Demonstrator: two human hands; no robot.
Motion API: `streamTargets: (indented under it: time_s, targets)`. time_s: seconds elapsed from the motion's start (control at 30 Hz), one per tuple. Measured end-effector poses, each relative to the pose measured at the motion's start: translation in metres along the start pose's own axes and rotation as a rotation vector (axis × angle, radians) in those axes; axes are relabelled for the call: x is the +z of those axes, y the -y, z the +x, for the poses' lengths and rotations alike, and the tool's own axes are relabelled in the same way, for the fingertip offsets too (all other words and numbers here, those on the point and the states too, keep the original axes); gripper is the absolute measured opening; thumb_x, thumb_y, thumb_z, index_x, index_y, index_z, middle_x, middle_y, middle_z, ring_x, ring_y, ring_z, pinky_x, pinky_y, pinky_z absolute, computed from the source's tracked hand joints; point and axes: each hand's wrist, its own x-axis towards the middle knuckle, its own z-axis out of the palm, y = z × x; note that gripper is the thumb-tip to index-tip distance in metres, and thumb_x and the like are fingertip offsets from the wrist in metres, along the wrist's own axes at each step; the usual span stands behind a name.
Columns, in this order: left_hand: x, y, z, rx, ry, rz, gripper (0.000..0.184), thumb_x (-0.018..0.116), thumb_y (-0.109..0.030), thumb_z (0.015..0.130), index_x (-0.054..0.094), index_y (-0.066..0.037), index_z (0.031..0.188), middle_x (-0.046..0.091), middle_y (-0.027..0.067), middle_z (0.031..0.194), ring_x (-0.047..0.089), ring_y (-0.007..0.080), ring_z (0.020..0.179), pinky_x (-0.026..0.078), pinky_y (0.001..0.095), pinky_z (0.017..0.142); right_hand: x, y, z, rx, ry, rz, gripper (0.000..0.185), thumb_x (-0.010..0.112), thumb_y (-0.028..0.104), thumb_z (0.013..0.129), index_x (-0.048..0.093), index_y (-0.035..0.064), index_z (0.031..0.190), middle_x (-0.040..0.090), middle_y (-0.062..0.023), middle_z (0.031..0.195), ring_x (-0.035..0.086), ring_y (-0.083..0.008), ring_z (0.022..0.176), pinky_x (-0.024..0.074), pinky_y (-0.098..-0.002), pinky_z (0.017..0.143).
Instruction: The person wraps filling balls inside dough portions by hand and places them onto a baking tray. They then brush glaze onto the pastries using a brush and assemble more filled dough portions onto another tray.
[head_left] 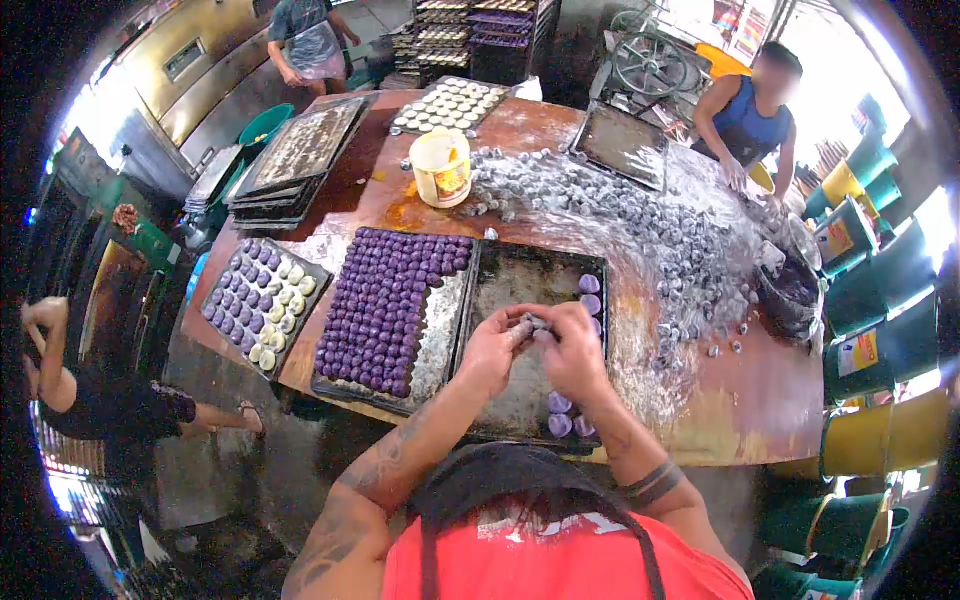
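My left hand and my right hand meet above a dark baking tray, fingers pinched together around a small greyish dough piece. Light purple dough balls line the right side of this tray, with several more near its front corner. Left of it, a tray of dark purple balls is mostly filled, its right part showing bare floury metal. Farther left is a tray of purple and cream-coloured pieces. Floured dark pieces lie scattered across the right of the table.
A white bucket stands behind the trays. Stacked trays, a tray of pale rounds and an empty tray lie farther back. A co-worker handles pieces at right; other people stand at back left and left.
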Motion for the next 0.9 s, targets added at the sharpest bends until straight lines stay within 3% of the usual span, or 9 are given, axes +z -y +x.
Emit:
streamTargets:
  time_s: [0.03,0.17,0.3,0.43,0.53,0.57,0.67,0.8,0.9]
  targets:
    - [0.006,-0.015,-0.013,0.016,0.100,0.048,0.029,0.061,0.000,0.089,0.060,-0.005,0.118,0.063,0.0074,0.115,0.060,0.0191,0.107,0.050,0.0320,0.093,-0.008,0.006,0.002,0.203,-0.024,0.091,0.034,0.071,-0.001,0.079,0.063,0.0006,0.111,0.063,-0.0079,0.093,0.061,-0.0244,0.080,0.0502,-0.0337,0.076]
    - [0.004,-0.010,-0.003,0.102,0.128,0.104,0.027,0.065,-0.003,0.089,0.062,-0.005,0.116,0.065,0.0063,0.113,0.061,0.0180,0.104,0.052,0.0344,0.087,-0.006,-0.036,-0.008,0.439,0.238,0.469,0.025,0.066,0.004,0.090,0.061,0.0030,0.114,0.065,-0.0014,0.097,0.061,-0.0131,0.083,0.0512,-0.0277,0.079]
    - [0.037,-0.035,-0.012,-0.010,0.117,-0.064,0.016,0.064,0.000,0.090,0.064,-0.002,0.106,0.064,0.0048,0.103,0.063,0.0154,0.091,0.053,0.0300,0.082,-0.005,-0.012,0.005,0.815,-0.077,1.074,0.027,0.063,0.003,0.091,0.059,0.0013,0.118,0.065,-0.0048,0.096,0.062,-0.0121,0.086,0.0520,-0.0286,0.079]
    - [0.030,-0.031,-0.003,0.556,-0.015,0.791,0.017,0.063,-0.002,0.089,0.064,0.000,0.106,0.063,0.0063,0.112,0.061,0.0145,0.098,0.051,0.0290,0.083,-0.011,-0.004,0.008,0.714,-0.194,0.945,0.026,0.072,0.007,0.084,0.066,0.0022,0.110,0.065,-0.0077,0.105,0.061,-0.0175,0.098,0.0510,-0.0344,0.087]
    - [0.055,-0.029,-0.027,0.461,0.020,0.393,0.015,0.060,-0.003,0.093,0.063,0.001,0.107,0.061,0.0064,0.112,0.060,0.0146,0.099,0.051,0.0290,0.083,-0.019,0.002,0.013,0.311,-0.201,0.083,0.026,0.071,0.006,0.081,0.069,0.0054,0.108,0.066,-0.0107,0.107,0.063,-0.0261,0.096,0.0506,-0.0353,0.088]
    - [0.051,-0.019,-0.015,0.408,-0.035,0.220,0.029,0.064,0.004,0.087,0.061,0.000,0.115,0.064,0.0066,0.112,0.062,0.0189,0.103,0.050,0.0322,0.094,-0.020,0.011,0.013,0.260,-0.234,0.038,0.027,0.070,0.004,0.080,0.071,0.0085,0.106,0.065,-0.0141,0.114,0.062,-0.0333,0.105,0.0514,-0.0372,0.089]
    - [0.026,-0.035,0.009,-0.159,0.117,0.063,0.026,0.060,0.001,0.093,0.059,0.001,0.119,0.064,0.0078,0.107,0.064,0.0164,0.092,0.053,0.0306,0.080,-0.014,-0.001,-0.005,0.164,-0.054,0.096,0.024,0.069,0.004,0.080,0.070,0.0079,0.104,0.062,-0.0156,0.126,0.057,-0.0339,0.118,0.0495,-0.0400,0.096]
    - [0.036,-0.046,-0.011,-0.007,0.104,0.199,0.030,0.071,-0.004,0.086,0.062,0.001,0.114,0.067,0.0060,0.100,0.065,0.0171,0.090,0.055,0.0315,0.077,-0.040,0.020,0.019,0.160,0.062,0.183,0.038,0.078,0.006,0.075,0.066,0.0064,0.110,0.063,-0.0137,0.127,0.058,-0.0339,0.120,0.0470,-0.0409,0.101]
    - [0.035,-0.021,-0.006,-0.167,0.347,-0.051,0.031,0.075,-0.011,0.084,0.064,-0.003,0.112,0.066,0.0063,0.103,0.065,0.0185,0.095,0.053,0.0347,0.084,-0.038,-0.007,0.022,-0.050,0.149,0.210,0.046,0.084,0.011,0.062,0.066,0.0093,0.104,0.067,-0.0113,0.116,0.062,-0.0331,0.112,0.0480,-0.0435,0.097]
